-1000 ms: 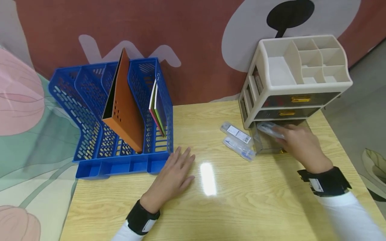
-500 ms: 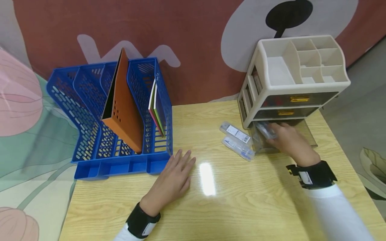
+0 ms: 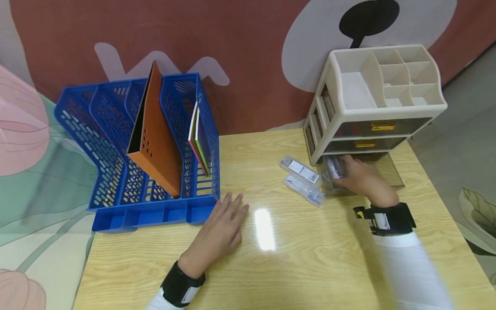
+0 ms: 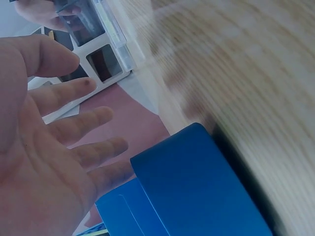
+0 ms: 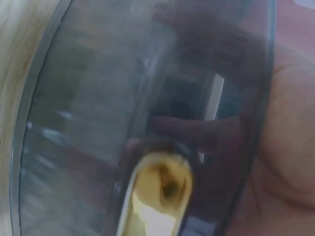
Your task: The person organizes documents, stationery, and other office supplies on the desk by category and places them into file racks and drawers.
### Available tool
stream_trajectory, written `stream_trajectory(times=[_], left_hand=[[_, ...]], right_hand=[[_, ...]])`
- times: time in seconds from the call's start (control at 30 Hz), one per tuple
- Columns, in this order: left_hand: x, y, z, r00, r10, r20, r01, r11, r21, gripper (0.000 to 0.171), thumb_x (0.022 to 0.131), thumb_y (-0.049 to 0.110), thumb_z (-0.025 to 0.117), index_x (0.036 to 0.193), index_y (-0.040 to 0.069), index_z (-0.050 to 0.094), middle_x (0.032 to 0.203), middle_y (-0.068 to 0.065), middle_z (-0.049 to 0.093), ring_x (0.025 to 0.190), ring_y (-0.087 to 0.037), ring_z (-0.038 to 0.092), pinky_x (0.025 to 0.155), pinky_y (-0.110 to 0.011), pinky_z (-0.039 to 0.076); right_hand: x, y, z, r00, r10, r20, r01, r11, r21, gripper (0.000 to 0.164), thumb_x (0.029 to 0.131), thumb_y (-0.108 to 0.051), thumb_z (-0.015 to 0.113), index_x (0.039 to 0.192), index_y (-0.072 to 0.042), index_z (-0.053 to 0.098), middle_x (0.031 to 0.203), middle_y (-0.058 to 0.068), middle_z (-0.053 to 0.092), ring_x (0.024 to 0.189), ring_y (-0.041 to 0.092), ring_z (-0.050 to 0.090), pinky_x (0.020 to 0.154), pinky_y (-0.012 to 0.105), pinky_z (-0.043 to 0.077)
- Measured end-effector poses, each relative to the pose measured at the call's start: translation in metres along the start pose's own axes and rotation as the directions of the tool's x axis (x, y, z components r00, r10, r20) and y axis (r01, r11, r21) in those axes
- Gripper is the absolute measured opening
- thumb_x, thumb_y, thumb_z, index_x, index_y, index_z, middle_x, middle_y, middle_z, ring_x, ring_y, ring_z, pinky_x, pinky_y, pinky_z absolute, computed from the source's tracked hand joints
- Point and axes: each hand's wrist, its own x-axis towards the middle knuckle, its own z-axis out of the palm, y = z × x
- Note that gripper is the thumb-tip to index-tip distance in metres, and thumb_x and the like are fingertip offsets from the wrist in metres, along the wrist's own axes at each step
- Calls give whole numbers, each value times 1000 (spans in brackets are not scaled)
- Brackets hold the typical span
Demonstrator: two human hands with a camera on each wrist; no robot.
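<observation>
My right hand (image 3: 362,178) reaches into the pulled-out bottom drawer (image 3: 391,172) of a white desk organizer (image 3: 391,113), its fingers gripping a clear plastic case (image 3: 333,167) at the drawer's left side. Through the smoky drawer front (image 5: 83,123) with its gold handle (image 5: 160,196), the right wrist view shows those fingers dimly. Left of the drawer, a clear case with a white label (image 3: 300,168) and another with blue-tipped pens (image 3: 304,189) lie side by side on the table. My left hand (image 3: 217,230) lies with fingers spread by the front corner of a blue file rack (image 3: 155,213).
An orange folder (image 3: 160,142) and thin booklets (image 3: 201,142) stand in the rack. Two closed drawers with gold handles (image 3: 381,127) sit above the open one. A patterned cloth (image 3: 255,64) hangs behind the wooden table (image 3: 302,254).
My right hand has moved left and lowered the clear case deeper into the drawer, turning it more upright in view. The left hand has stayed in place.
</observation>
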Motion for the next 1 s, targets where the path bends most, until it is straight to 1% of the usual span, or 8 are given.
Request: stream_trajectory(times=[0.2, 0.37, 0.47, 0.67, 0.77, 0.83, 0.93, 1.0], left_hand=[[-1, -1, 0, 1000, -1, -7, 1, 1000, 8, 51, 93, 16, 64, 143, 9, 61, 161, -17, 44, 151, -42, 37, 117, -60, 39], [-2, -2, 1, 1000, 3, -30, -3, 1000, 8, 50, 90, 14, 65, 140, 8, 63, 159, -18, 46, 150, -44, 39, 116, -61, 41], [-3, -2, 2, 999, 4, -40, -4, 1000, 10, 50, 90, 13, 64, 139, 8, 64, 159, -18, 47, 149, -44, 40, 115, -61, 41], [-3, -2, 5, 999, -2, -46, 3, 1000, 18, 49, 90, 14, 65, 138, 8, 64, 159, -18, 47, 148, -44, 40, 115, -61, 42], [-4, -2, 5, 999, 0, -52, 1, 1000, 20, 49, 89, 14, 67, 137, 8, 65, 158, -18, 47, 148, -45, 41, 115, -61, 42], [-4, -2, 5, 998, 1, -60, 0, 1000, 17, 49, 89, 14, 67, 137, 8, 65, 158, -19, 48, 147, -45, 42, 114, -61, 42], [-3, -3, 6, 997, -5, -78, 5, 1000, -3, 49, 90, 14, 67, 138, 7, 64, 156, -19, 49, 146, -45, 43, 115, -60, 42], [-3, -3, 7, 995, -17, -94, 15, 1000, -22, 49, 91, 14, 66, 140, 6, 63, 156, -20, 50, 146, -45, 44, 116, -59, 42]], right_hand=[[3, -2, 4, 1000, 16, 15, -17, 999, 41, 93, 90, -29, 76, 156, 5, 20, 128, 44, 55, 115, 58, 58, 95, 68, 49], [2, -2, 5, 999, 23, 38, -26, 997, 76, 88, 93, -27, 72, 154, 11, 21, 132, 45, 51, 119, 59, 55, 99, 68, 48], [1, -1, 5, 999, 21, 38, -24, 996, 91, 86, 95, -28, 71, 153, 14, 22, 131, 45, 52, 117, 57, 56, 97, 67, 49], [-2, -1, 5, 1000, -10, 30, 6, 992, 126, 80, 97, -24, 69, 152, 14, 25, 123, 41, 58, 108, 49, 62, 86, 59, 56], [-5, -2, 6, 999, -17, 32, 13, 993, 120, 75, 99, -23, 66, 151, 14, 27, 121, 40, 60, 104, 47, 64, 82, 56, 57], [-8, -4, 6, 999, -13, 33, 10, 994, 109, 69, 101, -24, 64, 148, 15, 32, 120, 39, 60, 103, 46, 65, 81, 56, 58], [-15, -6, 6, 1000, -7, 15, 6, 997, 78, 64, 102, -27, 63, 146, 13, 37, 122, 39, 61, 104, 49, 66, 82, 59, 57], [-21, -8, 6, 1000, 7, 1, -7, 998, 61, 63, 103, -28, 62, 146, 12, 39, 125, 40, 61, 108, 53, 64, 85, 62, 56]])
